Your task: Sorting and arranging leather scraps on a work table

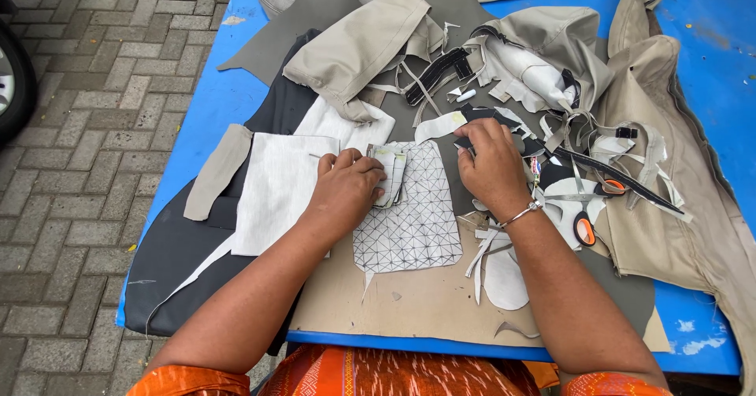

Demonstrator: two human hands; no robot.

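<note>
Mid-surface, the left hand (344, 185) pinches a small stack of cut pieces (389, 174), light, floppy, best gripped at the edges, atop the grid-patterned panel (413, 223), while the right hand (490, 164) presses flat on scraps (504, 120).

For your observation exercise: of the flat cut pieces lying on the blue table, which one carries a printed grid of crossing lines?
The white panel between the two hands; the neighbouring white, grey and beige pieces are plain.

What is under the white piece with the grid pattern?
The grid-patterned piece lies on a tan board. The left hand presses folded pieces on its top edge; anything beneath there is covered.
</note>
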